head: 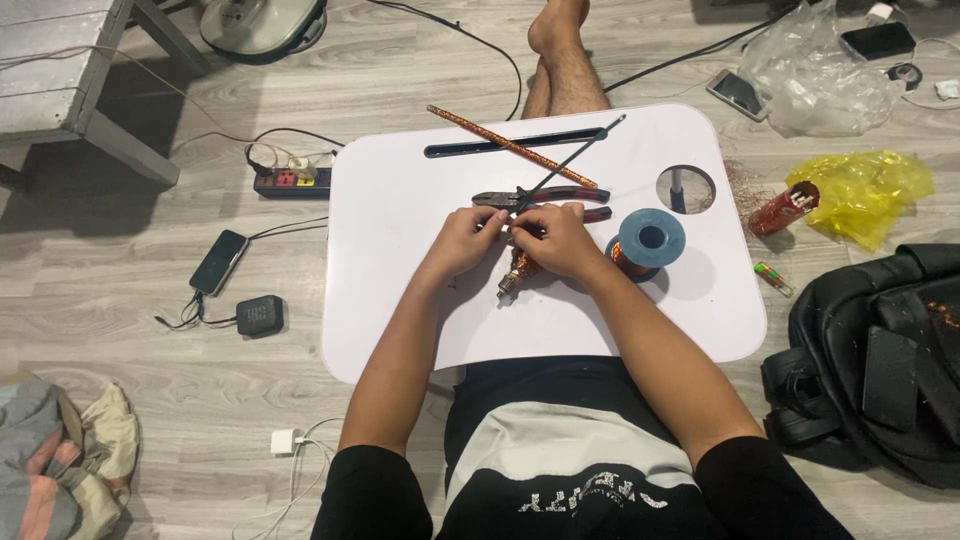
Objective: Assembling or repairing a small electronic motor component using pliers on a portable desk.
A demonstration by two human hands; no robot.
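Winding status: the copper-wound coil (pixel 520 270) is partly wrapped; bare core shows at its 7 o'clock end. Left hand (pixel 462 240) and right hand (pixel 562 238) meet at desk (pixel 400 200) centre, fingers pinched closed on the coil's upper end. Blue spool (pixel 650 240) lies at 3 o'clock, pliers (pixel 545 196) at 12 o'clock.

White lap table (pixel 400 300) as landmark. On it: blue spool (pixel 650 238), red-handled pliers (pixel 545 197), orange glittery rod (pixel 510 146), copper-coloured coil (pixel 520 270). Right of table: crumpled yellow bag (pixel 870 190). Left: black phone (pixel 219 261), black speaker (pixel 260 315). Floor (pixel 150 400) grey wood-grain.
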